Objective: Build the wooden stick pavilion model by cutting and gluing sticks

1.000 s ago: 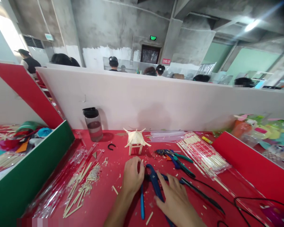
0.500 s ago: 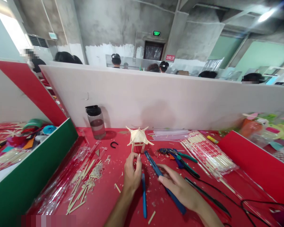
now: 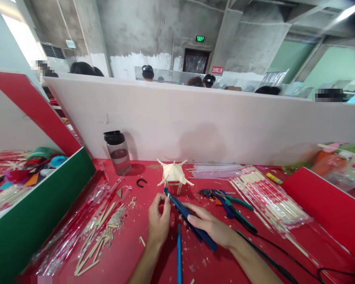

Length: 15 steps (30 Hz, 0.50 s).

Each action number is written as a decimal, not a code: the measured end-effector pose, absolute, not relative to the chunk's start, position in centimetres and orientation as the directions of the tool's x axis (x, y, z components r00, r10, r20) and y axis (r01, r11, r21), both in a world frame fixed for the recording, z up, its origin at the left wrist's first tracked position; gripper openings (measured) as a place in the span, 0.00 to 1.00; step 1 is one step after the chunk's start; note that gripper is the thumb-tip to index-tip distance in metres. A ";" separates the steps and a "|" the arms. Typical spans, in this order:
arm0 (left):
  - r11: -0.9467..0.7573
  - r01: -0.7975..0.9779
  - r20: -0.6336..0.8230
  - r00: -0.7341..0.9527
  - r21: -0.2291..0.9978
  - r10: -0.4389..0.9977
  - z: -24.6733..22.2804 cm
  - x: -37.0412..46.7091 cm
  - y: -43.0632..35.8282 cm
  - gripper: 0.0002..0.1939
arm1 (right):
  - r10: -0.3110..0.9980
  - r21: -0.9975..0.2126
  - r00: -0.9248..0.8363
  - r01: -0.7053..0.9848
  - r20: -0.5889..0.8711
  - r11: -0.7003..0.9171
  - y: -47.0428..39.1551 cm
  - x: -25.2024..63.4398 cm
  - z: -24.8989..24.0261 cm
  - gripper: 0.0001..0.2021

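Observation:
My left hand (image 3: 159, 217) is closed in a pinch on a short pale wooden stick piece (image 3: 168, 195); only its tip shows. My right hand (image 3: 208, 225) wraps round a long blue two-armed hand tool (image 3: 192, 221) that looks like a cutter. The tool's tip lies right at my left fingertips, by the stick piece. Just beyond them stands a small pavilion model (image 3: 174, 173) of wooden sticks, with a slatted roof and upturned corners. A blue pen-like rod (image 3: 179, 252) lies on the red table between my forearms.
Cut sticks (image 3: 90, 252) and shavings lie left beside clear plastic wrappers (image 3: 68, 228). A water bottle (image 3: 118, 156) stands at the back left. Right are green-handled pliers (image 3: 239, 203), bagged sticks (image 3: 272, 197) and a black cable (image 3: 284, 246). Green (image 3: 47, 197) and red (image 3: 328, 209) dividers flank the table.
My right hand has brought the blue tool left, so its tip has come to my left fingertips. My left hand has shifted slightly left. The view has moved a little.

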<state>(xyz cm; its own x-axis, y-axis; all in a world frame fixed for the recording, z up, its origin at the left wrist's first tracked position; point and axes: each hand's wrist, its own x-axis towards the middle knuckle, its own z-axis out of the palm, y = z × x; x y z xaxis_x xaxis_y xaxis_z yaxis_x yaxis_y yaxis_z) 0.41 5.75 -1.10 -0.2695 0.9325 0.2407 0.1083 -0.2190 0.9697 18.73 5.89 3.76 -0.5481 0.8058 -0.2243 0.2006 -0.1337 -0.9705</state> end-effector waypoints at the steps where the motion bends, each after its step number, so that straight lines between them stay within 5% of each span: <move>1: -0.212 0.102 0.233 -0.272 0.972 0.934 -1.0 0.4 5.7 0.15 | 0.807 -0.969 -0.544 0.206 -0.231 -0.138 6.0 18.7 3.4 0.32; 15: -0.141 0.033 0.144 -0.292 0.989 0.946 -1.7 0.8 5.8 0.16 | 0.834 -0.963 -0.525 0.269 -0.169 -0.026 5.6 19.3 2.4 0.27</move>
